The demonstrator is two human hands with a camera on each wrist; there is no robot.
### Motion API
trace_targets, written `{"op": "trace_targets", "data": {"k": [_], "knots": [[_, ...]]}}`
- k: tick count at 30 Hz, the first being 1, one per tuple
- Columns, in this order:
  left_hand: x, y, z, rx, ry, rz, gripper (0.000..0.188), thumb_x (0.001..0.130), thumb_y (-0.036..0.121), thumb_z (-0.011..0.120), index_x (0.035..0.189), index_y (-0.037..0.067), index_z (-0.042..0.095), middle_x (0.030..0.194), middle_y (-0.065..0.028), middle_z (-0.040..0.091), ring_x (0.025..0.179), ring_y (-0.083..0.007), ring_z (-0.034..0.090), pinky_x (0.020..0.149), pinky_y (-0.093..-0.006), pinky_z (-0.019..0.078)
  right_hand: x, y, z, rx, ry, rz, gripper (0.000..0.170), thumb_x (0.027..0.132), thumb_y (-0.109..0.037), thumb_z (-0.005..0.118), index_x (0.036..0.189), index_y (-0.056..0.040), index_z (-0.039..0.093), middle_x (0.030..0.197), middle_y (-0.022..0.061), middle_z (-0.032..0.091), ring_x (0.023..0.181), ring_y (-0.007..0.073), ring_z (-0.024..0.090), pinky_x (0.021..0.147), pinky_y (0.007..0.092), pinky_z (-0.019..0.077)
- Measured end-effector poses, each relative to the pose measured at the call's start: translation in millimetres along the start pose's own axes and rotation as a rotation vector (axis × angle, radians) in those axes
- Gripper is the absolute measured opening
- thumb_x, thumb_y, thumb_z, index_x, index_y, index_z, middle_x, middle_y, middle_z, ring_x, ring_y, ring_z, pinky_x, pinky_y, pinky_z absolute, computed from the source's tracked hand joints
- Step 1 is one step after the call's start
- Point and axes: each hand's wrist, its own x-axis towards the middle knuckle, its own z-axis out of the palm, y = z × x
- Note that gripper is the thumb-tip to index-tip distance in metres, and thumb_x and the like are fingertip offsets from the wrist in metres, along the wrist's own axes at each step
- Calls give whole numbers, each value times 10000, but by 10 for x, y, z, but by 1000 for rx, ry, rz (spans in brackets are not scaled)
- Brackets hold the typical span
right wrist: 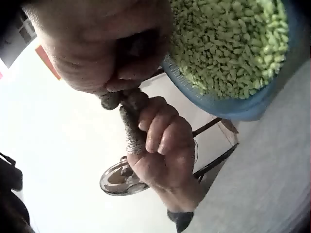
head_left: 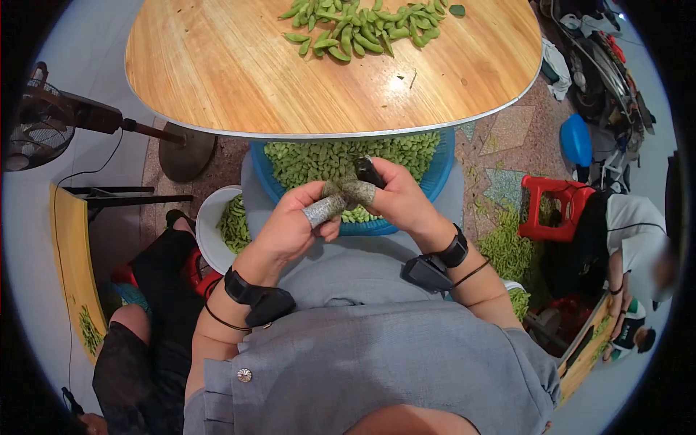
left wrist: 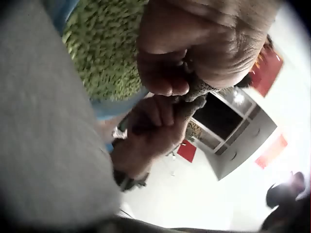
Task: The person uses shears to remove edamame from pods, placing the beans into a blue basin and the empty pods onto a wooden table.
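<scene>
My left hand (head_left: 285, 221) and right hand (head_left: 406, 199) meet at the fingertips above a blue basin (head_left: 448, 163) full of shelled green beans (head_left: 312, 158). Speckled grey covers wrap both thumbs, the left thumb cover (head_left: 324, 210) crossing below the right one (head_left: 360, 192). A black cover (head_left: 368, 171) sits on the right index finger. The fingers of both hands are curled inward, as the left hand (right wrist: 165, 131) shows in the right wrist view. I cannot tell whether a pod is between the fingertips, since the fingers hide that spot.
A wooden table (head_left: 232, 80) with a heap of green pods (head_left: 362, 32) overhangs the basin's far side. On the left are a white bucket (head_left: 210, 232) of green pieces and a standing fan (head_left: 51, 119). A red stool (head_left: 554, 206) and seated people are at the right.
</scene>
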Motion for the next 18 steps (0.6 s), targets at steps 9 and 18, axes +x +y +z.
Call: {"op": "trace_targets", "data": {"k": [9, 18], "knots": [[-8, 40, 3, -366, -71, -70, 95, 891, 78, 555, 971, 36, 583, 698, -12, 524, 556, -93, 448, 523, -250, 381, 26, 208, 68, 457, -61, -8, 155, 907, -140, 585, 1023, -38, 599, 736, -47, 534, 614, 50, 474, 529, 211, 383], [-12, 14, 14, 356, 63, 220, 140, 882, 14, 530, 1005, 23, 595, 788, 17, 574, 616, -60, 500, 552, -209, 414, -4, 173, -16, -232, 48, -212, 161, 905, -139, 594, 987, -3, 623, 807, 11, 608, 685, 62, 526, 580, 226, 441]]}}
